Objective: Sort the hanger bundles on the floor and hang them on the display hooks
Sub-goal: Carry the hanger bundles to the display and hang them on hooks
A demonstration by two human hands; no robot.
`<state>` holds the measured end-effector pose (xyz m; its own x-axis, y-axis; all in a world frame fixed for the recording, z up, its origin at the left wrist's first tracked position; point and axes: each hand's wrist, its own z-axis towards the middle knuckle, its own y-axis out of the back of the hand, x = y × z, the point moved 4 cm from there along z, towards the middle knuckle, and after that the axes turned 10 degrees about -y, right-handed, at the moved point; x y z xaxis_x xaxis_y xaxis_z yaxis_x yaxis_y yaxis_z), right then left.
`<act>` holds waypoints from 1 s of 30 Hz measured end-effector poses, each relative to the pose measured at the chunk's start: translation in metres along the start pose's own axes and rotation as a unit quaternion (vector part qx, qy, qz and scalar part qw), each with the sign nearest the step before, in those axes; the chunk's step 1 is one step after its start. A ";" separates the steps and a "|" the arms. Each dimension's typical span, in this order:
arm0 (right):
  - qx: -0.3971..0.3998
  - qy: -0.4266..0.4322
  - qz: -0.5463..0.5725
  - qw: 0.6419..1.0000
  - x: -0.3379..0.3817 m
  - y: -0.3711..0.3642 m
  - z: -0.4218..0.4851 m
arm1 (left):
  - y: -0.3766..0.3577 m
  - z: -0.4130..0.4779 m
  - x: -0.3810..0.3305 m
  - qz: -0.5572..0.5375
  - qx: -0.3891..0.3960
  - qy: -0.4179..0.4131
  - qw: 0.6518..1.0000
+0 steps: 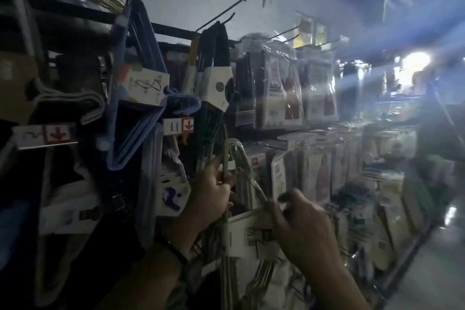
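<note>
Hanger bundle (232,156), the pale one, was up against the lower middle of the display rack (75,14). It sat directly under the black bundle (216,45) and to the right of the blue bundle (141,40), with its hook ends topmost. My left hand (214,191) had its fingers curled round the stems just beneath those hook ends. My right hand (304,226) pinched the bundle's sloping shoulder where it met the white card sleeve (247,231), and gripped nothing else.

I judged the sorting done for this bundle and the hanging step in hand. The picture was dim and smeared, and I could not tell whether the hook ends were already over a peg or just beside one.

As I read it, the next move called for the left hand to lift the hook ends together over a peg's upturned tip. The right would steady the body clear of the packets (317,173) alongside. Both hands would loosen only once the weight sat on the peg. One bare display hook (221,16) stood out near the rack's top edge, above the black bundle, should the lower peg prove full.
</note>
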<state>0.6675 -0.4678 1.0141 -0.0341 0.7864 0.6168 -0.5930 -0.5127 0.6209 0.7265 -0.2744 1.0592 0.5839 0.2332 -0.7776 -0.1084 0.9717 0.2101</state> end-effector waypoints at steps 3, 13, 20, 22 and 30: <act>0.004 0.090 0.059 0.994 0.013 -0.024 0.064 | -0.022 0.030 0.008 0.009 -0.019 0.001 1.000; 0.104 0.174 0.167 0.965 -0.012 -0.100 0.208 | -0.060 0.123 0.025 0.091 -0.091 0.016 0.992; 0.153 0.195 0.212 0.945 -0.036 -0.141 0.233 | -0.048 0.170 0.025 0.213 -0.094 -0.009 0.972; 0.159 0.197 0.206 0.945 -0.037 -0.149 0.239 | -0.047 0.173 0.024 0.224 -0.099 -0.058 0.968; 0.173 0.185 0.206 0.945 -0.010 -0.165 0.267 | -0.039 0.191 0.017 0.375 -0.071 -0.163 0.910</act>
<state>0.9806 -0.4827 1.0351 -0.5222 0.5298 0.6683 -0.1714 -0.8328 0.5263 0.8939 -0.3161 1.1506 0.5080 0.8312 -0.2259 -0.6639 0.5449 0.5122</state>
